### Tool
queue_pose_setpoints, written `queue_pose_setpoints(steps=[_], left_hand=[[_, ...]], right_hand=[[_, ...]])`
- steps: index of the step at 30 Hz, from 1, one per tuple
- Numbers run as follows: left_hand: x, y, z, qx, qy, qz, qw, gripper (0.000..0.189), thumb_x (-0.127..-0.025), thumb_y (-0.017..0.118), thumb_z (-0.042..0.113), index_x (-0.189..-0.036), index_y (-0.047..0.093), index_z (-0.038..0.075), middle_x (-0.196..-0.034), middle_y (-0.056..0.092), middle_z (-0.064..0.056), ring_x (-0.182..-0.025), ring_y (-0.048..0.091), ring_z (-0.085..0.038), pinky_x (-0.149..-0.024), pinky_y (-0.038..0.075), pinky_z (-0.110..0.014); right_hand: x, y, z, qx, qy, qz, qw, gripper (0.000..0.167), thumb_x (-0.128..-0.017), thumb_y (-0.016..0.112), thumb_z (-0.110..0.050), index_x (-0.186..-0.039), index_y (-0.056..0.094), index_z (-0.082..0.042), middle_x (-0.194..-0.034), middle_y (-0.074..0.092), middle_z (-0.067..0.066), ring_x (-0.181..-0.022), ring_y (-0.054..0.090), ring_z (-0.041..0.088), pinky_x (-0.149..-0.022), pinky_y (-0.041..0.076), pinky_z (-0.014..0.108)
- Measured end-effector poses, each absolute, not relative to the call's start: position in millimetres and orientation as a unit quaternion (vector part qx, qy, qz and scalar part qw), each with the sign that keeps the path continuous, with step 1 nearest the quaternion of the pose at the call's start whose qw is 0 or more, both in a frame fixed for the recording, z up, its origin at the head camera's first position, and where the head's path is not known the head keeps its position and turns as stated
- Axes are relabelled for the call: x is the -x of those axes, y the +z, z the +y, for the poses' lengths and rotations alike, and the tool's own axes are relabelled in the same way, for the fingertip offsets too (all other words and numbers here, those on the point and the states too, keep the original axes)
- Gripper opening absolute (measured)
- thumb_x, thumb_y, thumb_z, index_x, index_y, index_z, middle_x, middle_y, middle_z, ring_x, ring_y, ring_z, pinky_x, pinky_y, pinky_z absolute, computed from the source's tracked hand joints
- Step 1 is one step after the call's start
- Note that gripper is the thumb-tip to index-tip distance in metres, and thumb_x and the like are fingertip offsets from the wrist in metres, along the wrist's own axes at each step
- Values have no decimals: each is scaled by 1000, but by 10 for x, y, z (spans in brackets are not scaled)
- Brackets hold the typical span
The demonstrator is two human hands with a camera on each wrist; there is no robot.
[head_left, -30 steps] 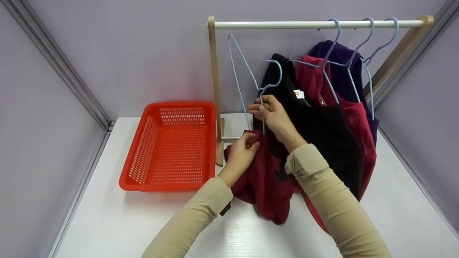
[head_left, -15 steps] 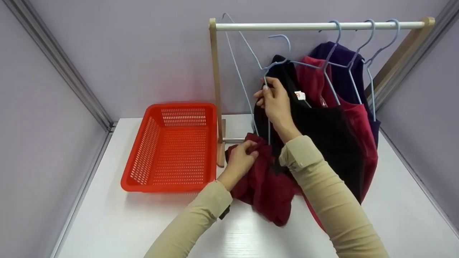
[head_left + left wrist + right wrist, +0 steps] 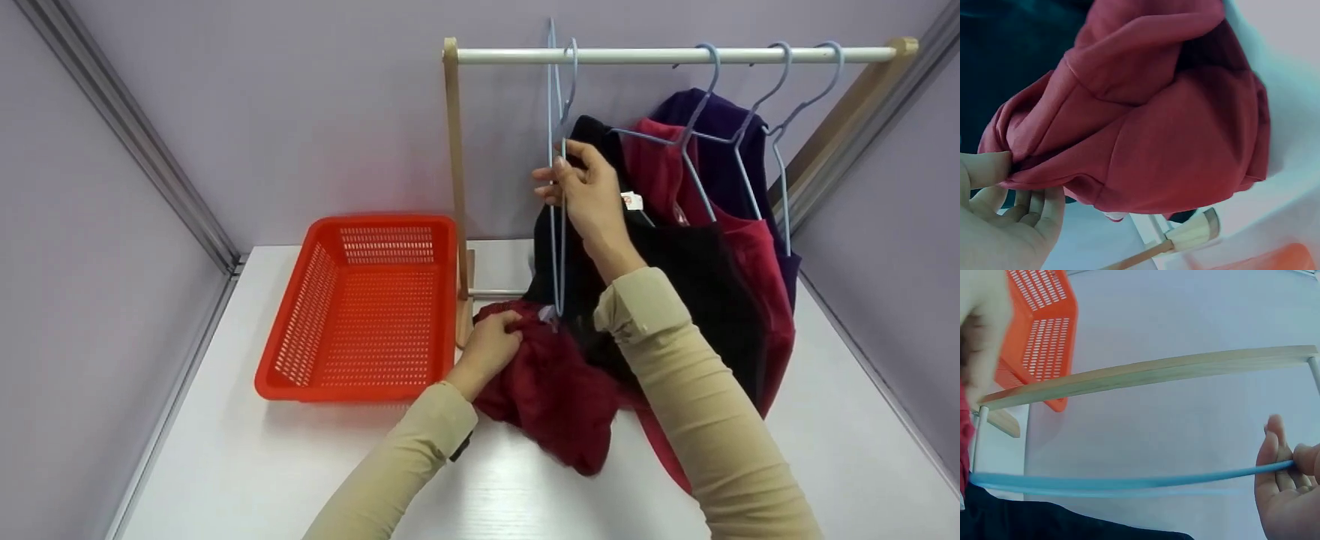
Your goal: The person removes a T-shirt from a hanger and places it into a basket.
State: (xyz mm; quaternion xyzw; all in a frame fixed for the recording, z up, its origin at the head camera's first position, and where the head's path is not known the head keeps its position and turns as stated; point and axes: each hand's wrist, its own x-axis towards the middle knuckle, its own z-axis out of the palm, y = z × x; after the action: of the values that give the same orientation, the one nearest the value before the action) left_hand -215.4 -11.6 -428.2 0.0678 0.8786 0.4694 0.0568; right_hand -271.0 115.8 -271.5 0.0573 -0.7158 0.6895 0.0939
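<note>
My right hand (image 3: pixel 589 187) pinches the wire side of a light blue hanger (image 3: pixel 562 255) below its hook. The hanger stands nearly edge-on to the head view, its hook close to the rail; I cannot tell whether they touch. Its lower end meets the top of a dark red garment (image 3: pixel 574 401), near a small pale tag; whether wire lies inside the cloth is unclear. My left hand (image 3: pixel 491 345) pinches that garment's upper edge. In the left wrist view, thumb and fingers hold a fold of the red cloth (image 3: pixel 1174 146). The right wrist view shows the blue wire (image 3: pixel 1100 482) between thumb and fingers.
A rack with a white rail (image 3: pixel 637 55) and wooden legs stands at the back. Black (image 3: pixel 675 285), red (image 3: pixel 757 262) and purple (image 3: pixel 709 105) garments hang at its right on blue hangers. An orange-red basket (image 3: pixel 266 382) sits left of the rack on the white table.
My right hand has lifted the hanger toward the rail and turned it from slanted to nearly edge-on. My left hand has moved slightly down and left, still pinching the garment.
</note>
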Motion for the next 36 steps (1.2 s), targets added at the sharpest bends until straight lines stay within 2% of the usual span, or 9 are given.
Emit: queue_pose_setpoints(steps=[3,8,14,18,22,26,30,36], left_hand=[[2154,-4356,-129,-68,457,886,47,27,-89,55,6,-113,67,1,-116,67,-16,-104,60,-28,-95,48,-41],[2157,-4457,-142,-63,448,891,37,29,-89,58,5,-116,65,-3,-120,66,-19,-106,62,-30,-95,49,-42],[2159,-4574,-166,-51,443,894,40,28,-90,59,6,-115,64,-6,-117,66,-21,-109,62,-33,-96,48,-43],[2156,-4693,-161,-26,426,904,11,29,-87,65,9,-111,64,-7,-115,64,-24,-110,59,-37,-97,47,-45],[2143,-4825,-129,4,402,915,-15,59,-79,75,21,-125,53,-8,-131,47,-31,-123,46,-44,-104,39,-52],[2129,-4927,-110,26,412,911,28,89,-74,79,28,-142,34,-7,-143,30,-36,-131,34,-51,-105,35,-60],[2108,-5010,-111,24,431,898,78,96,-74,79,26,-146,25,-6,-144,27,-39,-129,36,-54,-104,37,-60],[2123,-5152,-133,0,439,894,86,97,-69,80,16,-146,25,-6,-145,23,-41,-126,39,-56,-104,39,-56]], right_hand=[[2706,-2675,1156,-67,690,-717,73,35,-101,42,-11,-134,45,1,-82,67,-7,-66,66,2,-70,54,18],[2708,-2641,1147,-63,675,-734,43,38,-100,44,-13,-135,44,2,-93,69,2,-68,67,2,-70,55,18],[2707,-2631,1144,-36,682,-731,22,38,-100,46,-14,-134,46,3,-104,70,14,-71,68,5,-71,56,18],[2709,-2644,1140,-28,686,-727,11,40,-99,47,-15,-135,44,3,-107,69,17,-72,68,6,-71,56,18],[2710,-2656,1142,-33,691,-722,4,40,-99,47,-15,-135,45,4,-104,70,15,-72,68,7,-70,56,18],[2703,-2660,1141,-40,689,-724,-6,37,-100,46,-16,-131,48,3,-97,71,10,-70,68,8,-70,56,19],[2690,-2662,1134,-60,677,-733,-18,34,-100,45,-17,-128,49,2,-84,70,0,-65,68,7,-65,55,19],[2685,-2673,1114,-71,659,-749,-18,37,-101,45,-20,-131,49,1,-79,69,-5,-60,67,7,-61,55,18]])
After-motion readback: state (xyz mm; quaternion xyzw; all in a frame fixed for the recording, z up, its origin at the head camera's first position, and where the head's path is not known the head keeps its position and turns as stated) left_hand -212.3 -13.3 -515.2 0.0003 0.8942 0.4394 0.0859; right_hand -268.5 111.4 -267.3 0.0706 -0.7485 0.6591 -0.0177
